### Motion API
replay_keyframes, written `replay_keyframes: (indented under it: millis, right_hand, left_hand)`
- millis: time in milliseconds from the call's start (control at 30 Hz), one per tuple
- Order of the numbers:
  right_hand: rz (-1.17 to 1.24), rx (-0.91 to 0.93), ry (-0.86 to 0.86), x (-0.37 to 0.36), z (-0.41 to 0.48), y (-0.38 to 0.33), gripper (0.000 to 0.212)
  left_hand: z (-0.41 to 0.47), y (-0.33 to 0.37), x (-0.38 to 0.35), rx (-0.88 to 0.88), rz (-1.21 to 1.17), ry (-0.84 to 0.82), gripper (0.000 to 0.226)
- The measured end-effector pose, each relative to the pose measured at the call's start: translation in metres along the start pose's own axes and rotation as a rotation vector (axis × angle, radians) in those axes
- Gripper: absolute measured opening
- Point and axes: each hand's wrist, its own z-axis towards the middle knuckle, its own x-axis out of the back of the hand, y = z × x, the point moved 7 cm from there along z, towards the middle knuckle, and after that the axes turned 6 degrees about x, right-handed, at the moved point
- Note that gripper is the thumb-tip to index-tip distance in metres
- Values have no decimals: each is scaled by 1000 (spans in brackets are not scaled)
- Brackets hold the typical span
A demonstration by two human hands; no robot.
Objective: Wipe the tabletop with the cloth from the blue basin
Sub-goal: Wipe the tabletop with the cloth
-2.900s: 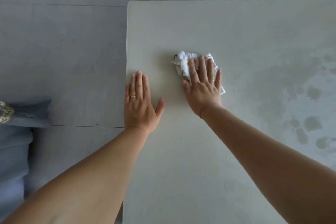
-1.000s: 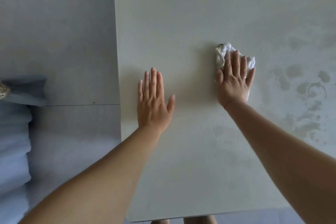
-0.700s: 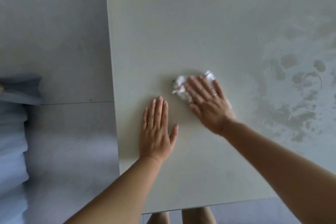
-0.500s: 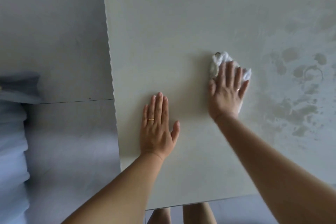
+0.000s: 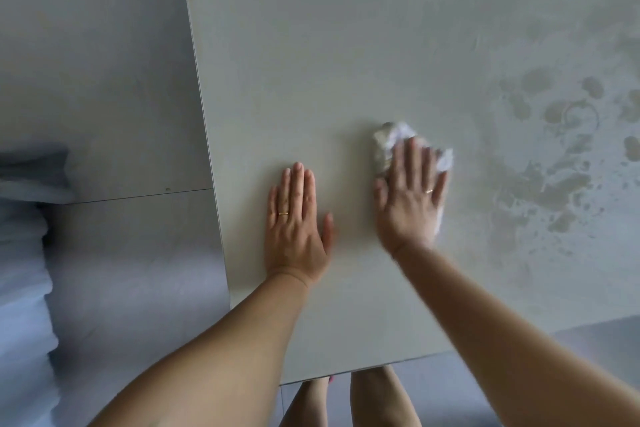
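Note:
A crumpled white cloth [image 5: 394, 137] lies on the pale tabletop [image 5: 346, 45], a bit right of the middle of the view. My right hand [image 5: 410, 196] presses flat on it with straight fingers; the hand and cloth are motion-blurred. Only the cloth's far and right edges show past the fingers. My left hand [image 5: 294, 222] rests flat on the table to the left of it, palm down, near the table's left edge. The blue basin is out of view.
Wet smears and blotches [image 5: 554, 156] cover the tabletop's right side. The table's left edge [image 5: 207, 149] and near edge [image 5: 363, 369] border a grey tiled floor [image 5: 97, 80]. Blue-grey fabric [image 5: 24, 253] lies at far left. My legs [image 5: 346, 399] show below the near edge.
My right hand has swept the cloth left and right across the table, and sits slightly nearer than half a second ago. My left hand has stayed flat beside it.

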Motion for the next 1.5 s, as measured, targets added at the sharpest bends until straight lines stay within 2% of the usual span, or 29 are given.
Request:
replay_keyframes:
  millis: [100,167,200,267,333,400,433,500,567,633,667,700,733,800,867,900,967,1033,1100,1167,1233,1300,1367,1400,1433,1500]
  right_hand:
    - [-9,362,-58,-17,-53,-55,57]
    - [-41,549,-96,-15,-52,-41,55]
    - [-79,585,-97,-12,-45,-24,56]
    - [-100,457,-93,0,-22,19,57]
    - [-48,185,-59,8,-7,50,58]
    - [-4,-14,-22,3,-15,43,59]
    - [-1,-33,-22,-3,-29,29,60]
    - [-22,114,-57,-16,-64,-7,61]
    - [-42,376,-108,-25,-103,-25,59]
    - [-67,603,-135,-21,-114,-13,56]
    - [-92,652,-134,-17,-110,2,55]
    - [-117,629,-128,-13,-101,20,55]
    - [-118,527,-125,-8,-89,39,56]
    - [-72,232,-94,-2,-74,68,57]
    - [-4,31,-57,-7,-84,63,58]
    - [10,8,-47,-13,-98,49,60]
    - [27,139,-58,-23,-132,12,62]
    - [9,381,-82,-30,-170,-9,59]
    - [-37,611,-116,-31,-187,1,58]
    - [-104,728,-117,-25,-182,32,57]
    - [-125,608,-98,-15,-165,69,57]
    - [-65,330,-72,-10,-155,92,58]
    - [-8,78,-12,-13,-166,81,60]
    - [14,43,-4,-19,-178,64,62]
    - [29,87,-11,-26,-190,42,62]
    - [24,312,-78,-40,-220,2,61]
  left_hand:
    - [1,2,2,-18,8,24,65]
    - [1,2,3,-31,-8,39,66]
    - [0,2,3,-34,-16,46,67]
    - [-1,0,2,-34,-27,54,67]
    - [-1,0,2,-31,-29,69,67]
    - [-2,1,2,-34,-37,79,66]
    - [-2,1,2,-36,-39,84,66]
    - [-2,0,3,-25,-31,100,66]
    - [-4,0,4,-10,-29,88,66]
    - [-5,1,7,-1,-19,91,66]
    - [-6,2,9,5,-6,95,65]
    - [-7,2,10,13,7,103,65]
    - [-9,1,12,25,13,117,64]
    - [-24,5,14,47,-2,160,63]
    - [-55,14,5,15,-22,150,62]
    - [-72,20,-1,-5,-21,130,61]
    - [-96,24,-10,-4,-2,90,60]
    - [-101,19,-15,48,-6,71,61]
    - [-99,16,-15,67,-26,72,60]
    - [-100,16,-13,66,-37,84,58]
    - [-100,18,-14,61,-33,83,59]
    - [-101,17,-15,64,-27,81,61]
    - [-100,16,-16,64,-20,84,62]
    - [-100,16,-17,60,-17,81,62]
    - [-100,17,-17,61,-15,78,62]
    - [-100,17,-17,65,-8,79,62]
